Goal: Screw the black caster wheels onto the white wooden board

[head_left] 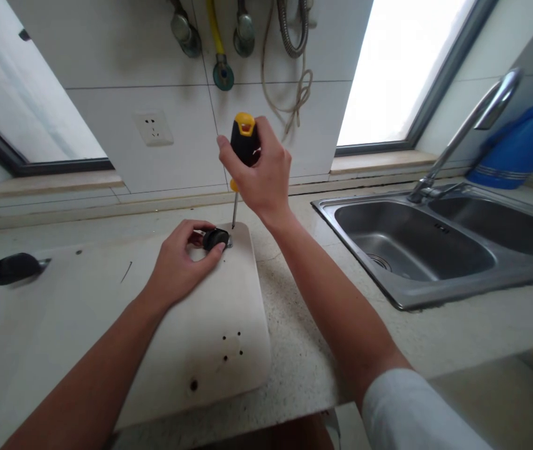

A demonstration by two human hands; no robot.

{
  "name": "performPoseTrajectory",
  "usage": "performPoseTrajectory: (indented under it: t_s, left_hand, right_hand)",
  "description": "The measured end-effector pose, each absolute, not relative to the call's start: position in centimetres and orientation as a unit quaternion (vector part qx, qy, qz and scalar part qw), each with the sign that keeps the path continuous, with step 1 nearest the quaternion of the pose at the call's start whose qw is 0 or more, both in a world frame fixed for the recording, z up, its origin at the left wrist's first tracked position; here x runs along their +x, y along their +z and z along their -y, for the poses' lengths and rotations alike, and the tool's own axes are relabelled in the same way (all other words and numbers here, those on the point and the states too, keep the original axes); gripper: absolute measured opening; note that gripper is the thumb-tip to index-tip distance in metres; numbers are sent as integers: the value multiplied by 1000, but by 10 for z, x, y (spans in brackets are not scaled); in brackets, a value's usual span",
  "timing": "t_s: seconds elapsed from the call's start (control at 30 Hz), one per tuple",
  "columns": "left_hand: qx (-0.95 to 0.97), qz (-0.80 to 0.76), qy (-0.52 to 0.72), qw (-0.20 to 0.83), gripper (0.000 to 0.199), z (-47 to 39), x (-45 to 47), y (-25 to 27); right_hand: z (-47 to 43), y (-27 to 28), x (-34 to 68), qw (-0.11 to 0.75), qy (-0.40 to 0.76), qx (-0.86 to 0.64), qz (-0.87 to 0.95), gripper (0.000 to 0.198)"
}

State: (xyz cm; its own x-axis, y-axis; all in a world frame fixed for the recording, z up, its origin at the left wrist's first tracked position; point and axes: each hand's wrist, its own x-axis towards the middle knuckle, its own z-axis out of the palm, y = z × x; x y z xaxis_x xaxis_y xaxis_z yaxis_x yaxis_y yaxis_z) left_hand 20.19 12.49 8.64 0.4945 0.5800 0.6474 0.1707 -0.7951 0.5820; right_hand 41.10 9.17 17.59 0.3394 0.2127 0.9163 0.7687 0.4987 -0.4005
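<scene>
My right hand (266, 172) is wrapped round the black and yellow handle of a screwdriver (244, 140). Its shaft points down, and the tip is at or just above the far right corner of a white board (191, 319). There, my left hand (179, 253) grips a black caster (215, 239) between thumb and fingers, its metal plate close to the screwdriver tip. Whether the tip touches a screw is too small to tell. Near the board's far left side stands a second black caster (10, 269). Several small holes show in the board's near right corner.
The board lies on a pale countertop (294, 325). To the right is a steel double sink (416, 250) with a tall faucet (472, 131) and a blue bag-like item (523, 144) behind it. A wall socket (154, 128), valves and hoses are on the tiled wall.
</scene>
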Motion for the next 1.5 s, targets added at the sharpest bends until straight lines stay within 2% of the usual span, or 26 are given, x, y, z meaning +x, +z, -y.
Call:
performPoseTrajectory:
  t_s: [0.13,0.43,0.83,1.33,1.5]
  left_hand:
    - [836,-235,444,222,38,-126,201,86]
    - [840,-237,442,206,38,-126,199,88]
    - [866,-257,398,160,35,-115,196,101]
    - [870,-251,395,152,35,-116,196,100]
    - [871,-252,393,152,37,-116,196,100]
  right_hand:
    - [-96,173,409,665,-205,-467,545,49]
    - [-96,173,401,658,-199,-472,553,61]
    - [-88,178,392,626,-209,-529,534,32]
    - [-91,172,389,601,-227,-543,541,24]
    - [-88,175,385,557,-234,-576,550,21]
